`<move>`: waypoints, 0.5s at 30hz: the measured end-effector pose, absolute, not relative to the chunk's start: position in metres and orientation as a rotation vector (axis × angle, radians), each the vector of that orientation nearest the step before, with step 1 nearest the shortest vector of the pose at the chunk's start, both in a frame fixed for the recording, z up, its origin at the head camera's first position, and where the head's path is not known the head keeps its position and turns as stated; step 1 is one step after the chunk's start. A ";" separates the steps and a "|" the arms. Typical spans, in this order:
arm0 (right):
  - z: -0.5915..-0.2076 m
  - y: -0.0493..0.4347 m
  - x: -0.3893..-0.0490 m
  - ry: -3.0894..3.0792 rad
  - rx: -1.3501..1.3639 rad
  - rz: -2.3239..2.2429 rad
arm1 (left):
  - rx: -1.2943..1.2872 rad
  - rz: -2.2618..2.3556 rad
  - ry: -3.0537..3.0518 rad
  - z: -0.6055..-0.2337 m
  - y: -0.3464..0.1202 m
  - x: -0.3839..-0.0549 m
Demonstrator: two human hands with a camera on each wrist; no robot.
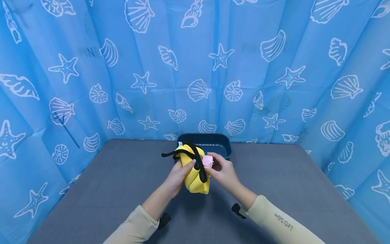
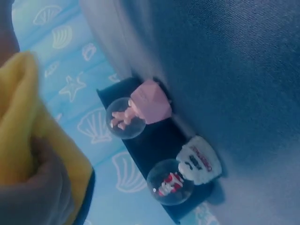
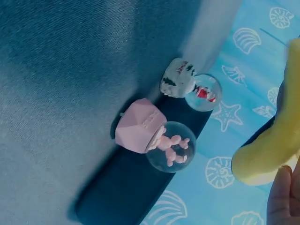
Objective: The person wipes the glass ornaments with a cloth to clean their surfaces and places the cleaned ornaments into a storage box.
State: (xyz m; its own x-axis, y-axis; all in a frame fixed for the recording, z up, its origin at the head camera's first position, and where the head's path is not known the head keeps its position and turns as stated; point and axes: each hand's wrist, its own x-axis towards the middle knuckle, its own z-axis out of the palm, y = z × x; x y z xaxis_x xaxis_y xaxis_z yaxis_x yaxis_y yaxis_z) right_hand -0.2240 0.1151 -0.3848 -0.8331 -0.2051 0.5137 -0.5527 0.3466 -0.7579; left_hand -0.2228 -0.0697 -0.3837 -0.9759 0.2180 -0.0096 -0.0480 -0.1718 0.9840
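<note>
A soft yellow fabric item (image 1: 195,176) with long black cord-like strips (image 1: 199,162) hangs between my hands. My left hand (image 1: 176,178) grips its left side, thumb across the front. At its right edge is my right hand (image 1: 223,171), thumb and index finger curled close to the fabric; in the right wrist view its fingertips are at the yellow underside. Beyond the hands, the wrist views show a snow globe with a faceted pink base (image 3: 140,125) and another with a white base (image 3: 178,78). From the head, the pink base (image 1: 208,160) shows only partly; the white globe is hidden.
A dark blue bin (image 1: 219,137) stands at the back of the grey table (image 1: 268,189), just behind the snow globes. Blue curtains (image 1: 195,67) with white seashell prints surround the back and sides. Black wrist mounts (image 1: 239,210) hang under both forearms.
</note>
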 end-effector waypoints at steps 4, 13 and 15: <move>-0.387 0.113 -0.224 -2.214 0.792 1.443 | 0.150 2.338 1.945 -0.385 -0.064 -0.224; -0.399 0.118 -0.226 -2.048 1.045 1.373 | -0.042 2.467 1.881 -0.388 -0.067 -0.227; -0.398 0.120 -0.226 -2.049 1.057 1.379 | -0.069 2.464 1.829 -0.388 -0.068 -0.227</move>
State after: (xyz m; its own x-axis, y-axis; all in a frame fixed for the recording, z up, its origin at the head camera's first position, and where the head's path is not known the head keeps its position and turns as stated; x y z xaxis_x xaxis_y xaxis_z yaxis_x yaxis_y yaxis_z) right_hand -0.2264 0.1196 -0.3982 -0.6045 -0.3438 0.7186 -0.7952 0.2058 -0.5704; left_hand -0.2274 -0.0685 -0.3877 -0.9964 0.0317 -0.0791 -0.0849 -0.2881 0.9538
